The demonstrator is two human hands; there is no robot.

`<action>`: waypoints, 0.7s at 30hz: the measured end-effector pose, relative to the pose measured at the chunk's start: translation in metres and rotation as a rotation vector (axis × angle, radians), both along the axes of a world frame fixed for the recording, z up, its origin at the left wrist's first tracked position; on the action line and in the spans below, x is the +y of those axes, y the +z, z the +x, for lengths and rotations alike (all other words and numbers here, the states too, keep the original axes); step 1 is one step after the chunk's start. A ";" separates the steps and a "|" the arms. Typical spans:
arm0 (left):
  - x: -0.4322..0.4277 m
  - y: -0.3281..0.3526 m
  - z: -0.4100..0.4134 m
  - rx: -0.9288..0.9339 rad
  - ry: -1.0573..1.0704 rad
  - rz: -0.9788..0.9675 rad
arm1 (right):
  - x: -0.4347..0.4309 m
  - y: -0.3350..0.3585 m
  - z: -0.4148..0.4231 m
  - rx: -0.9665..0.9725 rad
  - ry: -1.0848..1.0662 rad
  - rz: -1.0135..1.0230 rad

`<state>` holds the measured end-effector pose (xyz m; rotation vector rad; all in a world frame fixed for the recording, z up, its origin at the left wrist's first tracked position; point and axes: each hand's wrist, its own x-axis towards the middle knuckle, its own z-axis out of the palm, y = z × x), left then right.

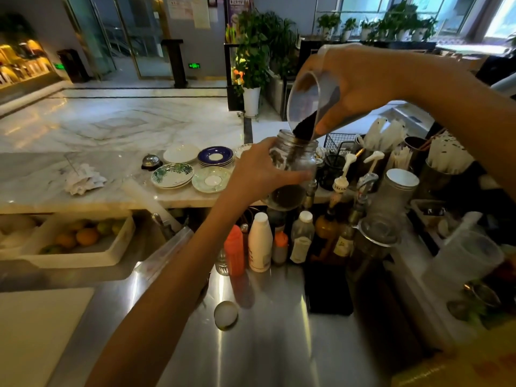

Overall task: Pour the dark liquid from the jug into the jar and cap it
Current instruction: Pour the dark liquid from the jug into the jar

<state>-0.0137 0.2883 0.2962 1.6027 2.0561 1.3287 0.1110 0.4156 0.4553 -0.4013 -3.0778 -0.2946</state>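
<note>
My right hand [360, 88] grips a clear jug [305, 101] and holds it tipped steeply forward. Dark liquid [305, 126] runs from the jug's lip into the mouth of a glass jar [296, 166]. My left hand [259, 171] is wrapped around the jar's left side and holds it in the air above the counter, slightly tilted. Dark liquid has pooled in the jar's bottom. A round pale lid [226, 315] lies on the steel counter [251, 344] below, near my left forearm.
Bottles and syrup pumps [301, 238] crowd the counter under the jar. Saucers [192, 170] and a bell [151, 162] sit on the marble ledge. A fruit tub [81, 236] is at left, a white board [36, 331] at lower left, straws and cups [418, 163] at right.
</note>
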 end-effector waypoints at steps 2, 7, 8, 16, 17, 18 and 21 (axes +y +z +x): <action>0.000 -0.001 0.001 -0.005 0.002 -0.003 | -0.001 -0.002 0.001 -0.023 0.010 0.006; 0.002 0.001 0.003 -0.010 0.002 -0.016 | 0.000 -0.005 0.005 0.036 0.007 -0.048; 0.002 0.001 0.004 -0.008 0.004 -0.017 | 0.000 -0.006 0.005 0.042 0.013 -0.049; 0.003 0.000 0.005 -0.032 0.003 -0.020 | 0.001 -0.004 -0.001 0.039 -0.003 -0.040; 0.003 0.000 0.005 -0.038 0.001 -0.019 | 0.000 -0.004 -0.001 0.046 -0.007 -0.049; 0.003 0.001 0.004 -0.042 -0.001 -0.017 | 0.002 -0.005 0.000 0.050 -0.009 -0.052; 0.003 0.002 0.004 -0.040 -0.006 -0.012 | 0.004 -0.004 -0.003 0.061 0.011 -0.027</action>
